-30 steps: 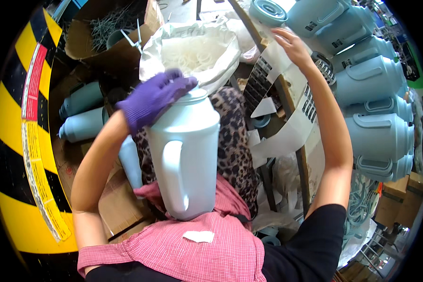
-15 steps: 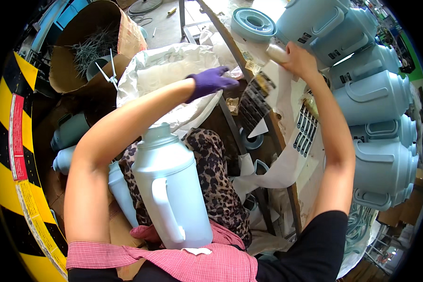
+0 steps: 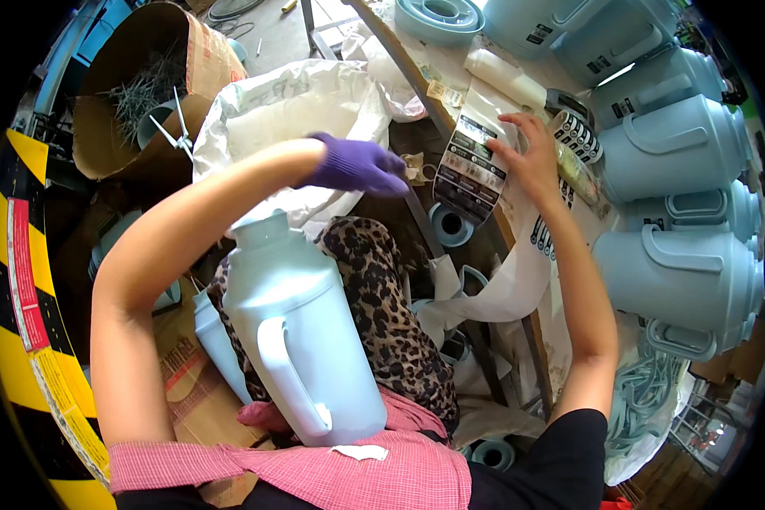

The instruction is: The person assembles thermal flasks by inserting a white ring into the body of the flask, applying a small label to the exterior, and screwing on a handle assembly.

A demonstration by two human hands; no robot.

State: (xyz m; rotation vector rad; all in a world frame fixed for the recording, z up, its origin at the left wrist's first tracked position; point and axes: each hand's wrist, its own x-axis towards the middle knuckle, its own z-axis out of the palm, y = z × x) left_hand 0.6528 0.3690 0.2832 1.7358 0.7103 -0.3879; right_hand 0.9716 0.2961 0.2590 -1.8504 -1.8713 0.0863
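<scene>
A light blue plastic jug [image 3: 306,340] with a side handle leans upright in my lap, touched by neither hand. My left hand [image 3: 357,166], in a purple knitted glove, hovers past the jug's neck beside the white sack, holding nothing, its fingers loosely stretched. On the bench, my bare right hand [image 3: 531,161] is over the right edge of a strip of black-and-white labels [image 3: 472,170], its thumb and forefinger apart. The strip hangs over the bench edge from a white roll [image 3: 506,76]. Close to the right hand stands a smaller roll of labels [image 3: 576,136].
Several light blue jugs [image 3: 676,149] line the bench's right side. Round blue parts [image 3: 439,19] are stacked at its far end. A white plastic sack [image 3: 293,98] stands ahead, and a cardboard drum [image 3: 212,59] of thin rods at far left. A striped barrier [image 3: 8,280] borders the left.
My right hand has let go of the white roll and come nearer, to the label strip. My left hand has shifted slightly left and nearer. The view has shifted a little.
</scene>
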